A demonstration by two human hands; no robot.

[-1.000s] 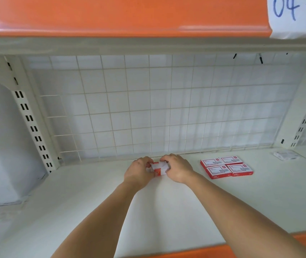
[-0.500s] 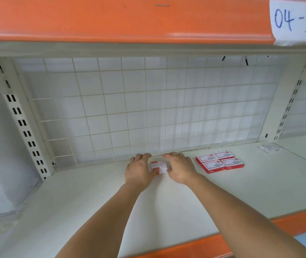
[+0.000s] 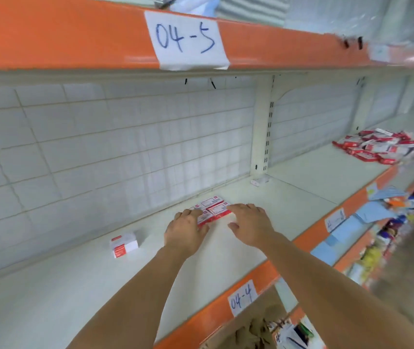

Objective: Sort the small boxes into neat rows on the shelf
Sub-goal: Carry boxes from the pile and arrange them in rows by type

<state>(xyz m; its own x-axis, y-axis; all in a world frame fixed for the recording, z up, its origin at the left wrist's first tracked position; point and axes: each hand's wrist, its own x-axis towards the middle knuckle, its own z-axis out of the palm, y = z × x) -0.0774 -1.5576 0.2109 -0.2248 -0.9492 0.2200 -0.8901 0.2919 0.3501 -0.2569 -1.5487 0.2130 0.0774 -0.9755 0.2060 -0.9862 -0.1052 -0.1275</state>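
Fingers of both hands lie nearly straight on the red boxes [image 3: 212, 210], left hand [image 3: 184, 231] hiding one corner.

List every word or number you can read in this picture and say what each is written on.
"04-5": white paper label on the upper orange shelf edge.
"04-4": white paper label on the lower orange shelf edge.
Print on the small red-and-white boxes: too blurred to read.

You've got one view only: head cam, wide-angle, looking fwd and down, angled right along the shelf [image 3: 301, 197]. It sits close, both forearms filling the lower frame, hands centre; label "04-5" [image 3: 185, 39] is above them.
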